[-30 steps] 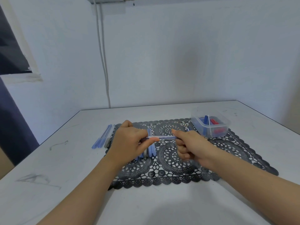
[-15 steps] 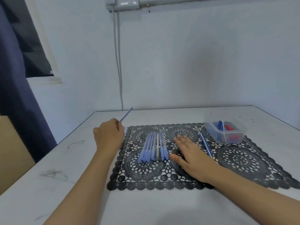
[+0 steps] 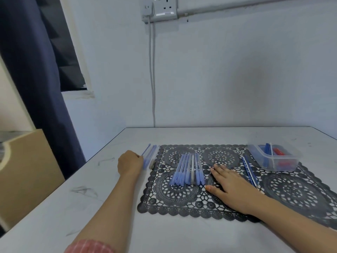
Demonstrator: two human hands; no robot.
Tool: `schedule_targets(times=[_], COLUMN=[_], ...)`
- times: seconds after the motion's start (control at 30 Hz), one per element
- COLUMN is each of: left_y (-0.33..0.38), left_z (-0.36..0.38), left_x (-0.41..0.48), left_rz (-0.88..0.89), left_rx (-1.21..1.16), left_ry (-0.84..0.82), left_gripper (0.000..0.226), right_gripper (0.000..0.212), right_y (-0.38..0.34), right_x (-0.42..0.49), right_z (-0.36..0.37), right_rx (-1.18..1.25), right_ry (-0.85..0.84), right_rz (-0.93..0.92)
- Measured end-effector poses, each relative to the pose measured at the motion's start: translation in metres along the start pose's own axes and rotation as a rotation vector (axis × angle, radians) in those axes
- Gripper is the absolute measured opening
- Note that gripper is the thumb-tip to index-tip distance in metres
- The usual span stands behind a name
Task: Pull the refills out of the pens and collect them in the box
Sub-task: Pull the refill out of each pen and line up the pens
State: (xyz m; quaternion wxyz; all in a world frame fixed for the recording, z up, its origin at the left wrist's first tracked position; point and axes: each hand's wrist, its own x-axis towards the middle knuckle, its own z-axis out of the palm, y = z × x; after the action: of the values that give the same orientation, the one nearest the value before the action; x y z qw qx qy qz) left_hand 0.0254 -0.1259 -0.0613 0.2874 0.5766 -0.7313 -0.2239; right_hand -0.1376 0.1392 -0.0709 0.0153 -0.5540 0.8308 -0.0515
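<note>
Black lace mat [image 3: 173, 203] carries the right hand [image 3: 229, 183], flat with fingers straight, between a row of blue pens [image 3: 188, 170] and loose refills [image 3: 249, 170]. Beyond, the left hand [image 3: 130, 164] curls against pale pen barrels [image 3: 150, 157] on the tabletop [image 3: 109, 198]; whether it grips one I cannot tell. Farthest right, the clear box [image 3: 291, 160] holds blue and red refills.

Your table [image 3: 182, 136] is a pale, faintly marbled top set against the back wall, with grey scuffs [image 3: 83, 190] on its left side. 1 black lace mat [image 3: 291, 190] lies flat on it, spread across the middle and right. Just beside the mat's far left corner, a few pale blue and clear barrels [image 3: 151, 156] lie side by side on the bare top.
</note>
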Motion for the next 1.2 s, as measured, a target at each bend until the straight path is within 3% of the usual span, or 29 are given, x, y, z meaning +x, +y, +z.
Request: schedule_targets(times=[0.27, 0.37, 0.47, 0.57, 0.7, 0.9, 1.0, 1.2], left_y=[-0.003, -0.003, -0.004, -0.006, -0.005, -0.012, -0.011, -0.012], left_z=[0.007, 0.007, 0.004, 0.002, 0.004, 0.011, 0.01, 0.012], left_x=[-0.002, -0.003, -0.003, -0.001, 0.001, 0.004, 0.003, 0.006], left_rz=[0.088, 0.123, 0.135, 0.114, 0.151, 0.117, 0.11, 0.154], left_rx=[-0.112, -0.141, -0.135, -0.122, -0.065, 0.033, 0.06, 0.109], left_ry=[-0.007, -0.023, 0.031, 0.078, 0.114, 0.04, 0.035, 0.053], left_gripper=[0.018, 0.031, 0.037, 0.037, 0.024, 0.034, 0.031, 0.03], right_gripper=[0.135, 0.132, 0.092, 0.056, 0.039, 0.019, 0.029, 0.031], right_y=[-0.001, -0.004, -0.01, -0.015, -0.022, -0.031, -0.037, -0.038], right_x=[-0.002, -0.003, -0.003, 0.007, 0.035, 0.073, 0.08, 0.091], right_z=[-0.003, -0.007, -0.02, -0.033, -0.042, -0.043, -0.044, -0.043], right_rx=[0.008, 0.016, 0.029, 0.04, 0.226, 0.369, 0.361, 0.283], right_ry=[-0.024, -0.051, -0.07, 0.015, 0.076, 0.062, 0.031, 0.013], right_rz=[0.012, 0.019, 0.031, 0.045, 0.151, 0.298, 0.337, 0.33])
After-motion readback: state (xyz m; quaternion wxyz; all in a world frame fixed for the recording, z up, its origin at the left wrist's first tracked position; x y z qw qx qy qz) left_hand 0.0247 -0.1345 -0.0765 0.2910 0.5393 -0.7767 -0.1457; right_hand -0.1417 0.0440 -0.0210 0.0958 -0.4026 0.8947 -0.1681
